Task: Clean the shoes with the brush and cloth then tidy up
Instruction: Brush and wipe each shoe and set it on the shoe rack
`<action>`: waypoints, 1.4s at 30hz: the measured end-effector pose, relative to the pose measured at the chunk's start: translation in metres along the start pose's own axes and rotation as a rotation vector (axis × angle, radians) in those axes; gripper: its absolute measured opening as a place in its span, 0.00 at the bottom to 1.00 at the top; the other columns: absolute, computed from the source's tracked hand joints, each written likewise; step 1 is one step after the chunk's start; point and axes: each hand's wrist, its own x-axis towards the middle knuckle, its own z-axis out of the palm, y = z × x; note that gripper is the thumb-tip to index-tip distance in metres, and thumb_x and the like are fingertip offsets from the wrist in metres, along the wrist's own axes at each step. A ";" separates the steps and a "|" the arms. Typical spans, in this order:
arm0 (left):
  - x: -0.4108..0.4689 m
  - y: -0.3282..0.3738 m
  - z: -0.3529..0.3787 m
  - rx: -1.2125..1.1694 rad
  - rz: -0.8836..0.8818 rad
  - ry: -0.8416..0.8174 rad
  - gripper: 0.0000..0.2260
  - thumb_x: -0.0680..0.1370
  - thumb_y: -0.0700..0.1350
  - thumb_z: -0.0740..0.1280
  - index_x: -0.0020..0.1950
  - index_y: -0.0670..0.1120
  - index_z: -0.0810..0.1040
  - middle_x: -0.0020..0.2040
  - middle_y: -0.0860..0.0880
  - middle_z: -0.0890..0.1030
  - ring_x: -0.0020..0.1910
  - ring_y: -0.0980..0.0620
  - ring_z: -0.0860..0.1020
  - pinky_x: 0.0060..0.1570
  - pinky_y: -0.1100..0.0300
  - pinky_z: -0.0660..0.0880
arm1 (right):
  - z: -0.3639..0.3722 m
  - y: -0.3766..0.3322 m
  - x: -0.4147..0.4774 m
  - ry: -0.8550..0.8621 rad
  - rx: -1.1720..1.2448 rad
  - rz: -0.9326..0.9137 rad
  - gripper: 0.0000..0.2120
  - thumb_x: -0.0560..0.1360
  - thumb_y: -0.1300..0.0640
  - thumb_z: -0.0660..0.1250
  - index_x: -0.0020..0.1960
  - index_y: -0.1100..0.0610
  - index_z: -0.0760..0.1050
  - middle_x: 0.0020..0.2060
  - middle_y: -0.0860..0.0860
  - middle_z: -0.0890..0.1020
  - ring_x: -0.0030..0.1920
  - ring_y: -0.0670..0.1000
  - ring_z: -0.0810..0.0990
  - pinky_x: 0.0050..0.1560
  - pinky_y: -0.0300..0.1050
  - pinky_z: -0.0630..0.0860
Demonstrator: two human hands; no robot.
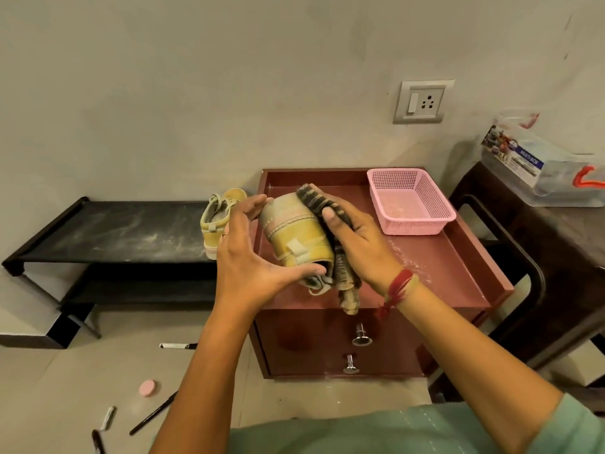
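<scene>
A dusty yellow shoe (294, 237) is held up over the maroon cabinet (442, 267), sole side turned toward the wall. My left hand (248, 253) grips it, thumb at the shoe's opening and fingertips on the toe end. My right hand (357, 244) holds a striped brown cloth (314, 199) against the shoe's right side, thumb on the cloth; the cloth's loose end hangs below the shoe. The second yellow shoe (216, 221) lies on the black rack (114, 231) at the left. No brush is in view.
A pink plastic basket (409, 198) sits at the cabinet's back right. A dark table (556, 257) with a clear plastic box (540, 165) stands to the right. Pens (178, 345) and a pink round piece (147, 387) lie on the floor at the left.
</scene>
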 end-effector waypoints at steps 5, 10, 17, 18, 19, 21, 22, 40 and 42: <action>-0.004 -0.005 -0.006 0.035 -0.012 -0.005 0.47 0.55 0.67 0.77 0.67 0.46 0.69 0.63 0.57 0.73 0.62 0.61 0.73 0.60 0.54 0.75 | 0.001 -0.002 0.001 0.178 0.233 0.127 0.10 0.79 0.56 0.58 0.57 0.54 0.76 0.54 0.51 0.80 0.58 0.49 0.78 0.61 0.46 0.74; -0.008 -0.007 -0.009 0.052 -0.017 -0.009 0.47 0.55 0.65 0.78 0.69 0.46 0.71 0.63 0.55 0.73 0.62 0.61 0.72 0.59 0.66 0.73 | 0.015 -0.001 -0.001 0.141 0.014 0.042 0.12 0.80 0.56 0.58 0.61 0.52 0.74 0.57 0.49 0.79 0.61 0.47 0.76 0.61 0.41 0.72; -0.017 -0.026 -0.026 0.093 -0.060 0.036 0.46 0.57 0.66 0.75 0.69 0.44 0.71 0.63 0.51 0.76 0.60 0.61 0.73 0.59 0.73 0.69 | 0.034 0.017 0.001 0.060 -0.125 0.096 0.18 0.79 0.52 0.59 0.66 0.57 0.73 0.61 0.49 0.78 0.64 0.44 0.73 0.66 0.49 0.67; -0.018 -0.028 -0.028 0.092 -0.067 0.038 0.46 0.58 0.66 0.75 0.69 0.44 0.71 0.62 0.51 0.76 0.60 0.60 0.74 0.60 0.69 0.71 | 0.039 0.016 -0.001 0.024 -0.150 0.078 0.19 0.78 0.51 0.59 0.67 0.56 0.72 0.64 0.49 0.76 0.67 0.45 0.70 0.70 0.48 0.65; -0.020 -0.029 -0.030 0.093 -0.073 0.037 0.45 0.58 0.66 0.75 0.69 0.44 0.71 0.62 0.50 0.77 0.60 0.58 0.75 0.60 0.64 0.73 | 0.042 0.017 -0.004 -0.022 -0.166 0.056 0.19 0.78 0.52 0.59 0.67 0.55 0.71 0.66 0.49 0.74 0.70 0.47 0.67 0.71 0.45 0.63; -0.021 -0.029 -0.033 0.101 -0.086 0.034 0.45 0.58 0.66 0.75 0.68 0.45 0.71 0.62 0.50 0.77 0.60 0.56 0.76 0.60 0.60 0.75 | 0.042 0.023 -0.001 -0.023 -0.187 0.061 0.19 0.78 0.52 0.59 0.67 0.55 0.71 0.66 0.50 0.74 0.70 0.48 0.67 0.71 0.46 0.64; -0.021 -0.029 -0.034 0.107 -0.090 0.035 0.45 0.58 0.67 0.75 0.68 0.45 0.71 0.62 0.51 0.77 0.60 0.56 0.76 0.60 0.60 0.74 | 0.040 0.022 0.002 0.038 -0.196 0.092 0.20 0.78 0.50 0.59 0.67 0.55 0.71 0.65 0.51 0.75 0.69 0.50 0.69 0.70 0.50 0.65; -0.027 -0.028 -0.036 0.121 -0.113 0.043 0.43 0.57 0.67 0.76 0.66 0.47 0.71 0.59 0.52 0.78 0.58 0.57 0.76 0.58 0.61 0.75 | 0.042 0.025 0.002 0.085 -0.277 0.087 0.19 0.78 0.51 0.58 0.66 0.56 0.73 0.61 0.49 0.78 0.64 0.47 0.74 0.66 0.51 0.69; -0.027 -0.029 -0.038 0.125 -0.098 0.022 0.43 0.58 0.67 0.76 0.66 0.47 0.71 0.59 0.52 0.78 0.58 0.57 0.77 0.58 0.59 0.76 | 0.045 0.022 -0.002 0.047 -0.271 0.007 0.18 0.78 0.51 0.59 0.65 0.56 0.74 0.61 0.48 0.78 0.63 0.44 0.74 0.66 0.44 0.69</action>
